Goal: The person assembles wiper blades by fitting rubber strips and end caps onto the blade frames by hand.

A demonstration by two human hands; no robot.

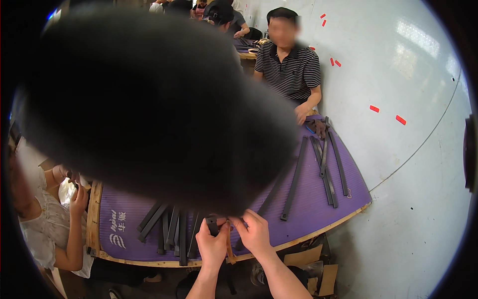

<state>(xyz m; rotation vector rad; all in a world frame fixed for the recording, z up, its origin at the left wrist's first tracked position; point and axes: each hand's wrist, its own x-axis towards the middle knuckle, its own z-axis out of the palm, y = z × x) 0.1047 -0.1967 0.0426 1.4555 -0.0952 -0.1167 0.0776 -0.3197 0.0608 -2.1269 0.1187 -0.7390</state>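
Note:
At the near edge of the table, my left hand is closed around a long flat black strip, whose end stands up between thumb and fingers. My right hand is right beside it, with thumb and fingers pinched together, their tips meeting those of my left hand. What the right fingertips hold is too small to make out. A thin tan strip hangs down between the two hands. Several similar black strips lie to the left of my left hand.
A large dark blurred shape hides much of the purple-covered table. More black strips lie at the right. Co-workers sit at the far side and left. A pale wall stands right; cardboard lies below the table.

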